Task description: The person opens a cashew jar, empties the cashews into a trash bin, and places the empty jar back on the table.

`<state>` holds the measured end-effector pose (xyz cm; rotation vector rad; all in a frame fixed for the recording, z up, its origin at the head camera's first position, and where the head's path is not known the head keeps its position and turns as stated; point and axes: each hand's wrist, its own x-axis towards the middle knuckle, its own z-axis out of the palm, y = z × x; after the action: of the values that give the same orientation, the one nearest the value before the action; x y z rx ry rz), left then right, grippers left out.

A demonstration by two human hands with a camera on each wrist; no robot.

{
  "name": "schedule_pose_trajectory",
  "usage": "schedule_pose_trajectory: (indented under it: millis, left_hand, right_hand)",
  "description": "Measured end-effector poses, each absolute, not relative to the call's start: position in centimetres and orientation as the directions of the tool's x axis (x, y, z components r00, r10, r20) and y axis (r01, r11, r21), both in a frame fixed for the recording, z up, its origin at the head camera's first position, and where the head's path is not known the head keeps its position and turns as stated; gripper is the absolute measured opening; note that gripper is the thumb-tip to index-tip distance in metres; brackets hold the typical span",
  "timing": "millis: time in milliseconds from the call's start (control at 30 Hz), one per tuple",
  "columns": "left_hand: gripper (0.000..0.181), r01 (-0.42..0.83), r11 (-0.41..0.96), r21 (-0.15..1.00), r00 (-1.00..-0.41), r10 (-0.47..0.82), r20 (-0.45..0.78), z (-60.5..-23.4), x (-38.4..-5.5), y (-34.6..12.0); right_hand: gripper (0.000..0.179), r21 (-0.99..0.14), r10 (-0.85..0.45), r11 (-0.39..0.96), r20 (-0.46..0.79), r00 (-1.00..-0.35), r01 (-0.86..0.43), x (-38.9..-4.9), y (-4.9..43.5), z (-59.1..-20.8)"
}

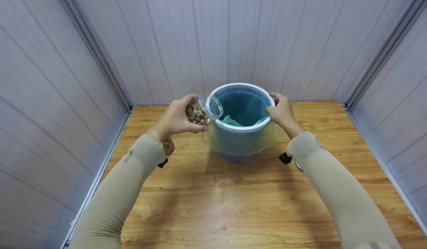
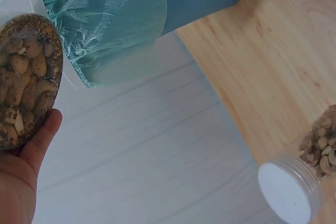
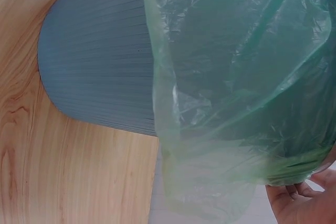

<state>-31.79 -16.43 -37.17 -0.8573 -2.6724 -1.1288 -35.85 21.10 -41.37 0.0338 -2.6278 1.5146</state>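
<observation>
A clear plastic jar of mixed nuts (image 1: 197,114) is gripped by my left hand (image 1: 177,117) and tilted, its open mouth toward the bin's left rim. In the left wrist view the round bottom of that nut jar (image 2: 29,80) shows nuts and dark crumbs inside. The blue ribbed trash bin (image 3: 97,56) stands upright, lined with a thin green plastic bag (image 3: 236,77) folded over its white rim (image 1: 239,129). My right hand (image 1: 283,110) holds the bin's right rim, thumb on top. In the right wrist view its fingers are partly hidden behind the bag.
A second nut jar (image 2: 323,148) with a white lid (image 2: 284,193) stands on the wooden table (image 1: 217,204), left of the bin, partly behind my left forearm. A small round pale object (image 1: 299,166) lies by my right wrist. Panel walls (image 1: 213,45) enclose the back and sides.
</observation>
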Motion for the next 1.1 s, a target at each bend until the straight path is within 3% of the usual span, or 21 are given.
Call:
schedule_pose_trajectory:
  millis: [1100]
  left_hand:
    - [0.098, 0.515, 0.645, 0.565, -0.853, 0.454, 0.259, -34.9, -34.0, -15.0]
  right_hand:
    - [0.064, -0.862, 0.051, 0.506, 0.07, -0.996, -0.034, -36.4, 21.1, -41.3]
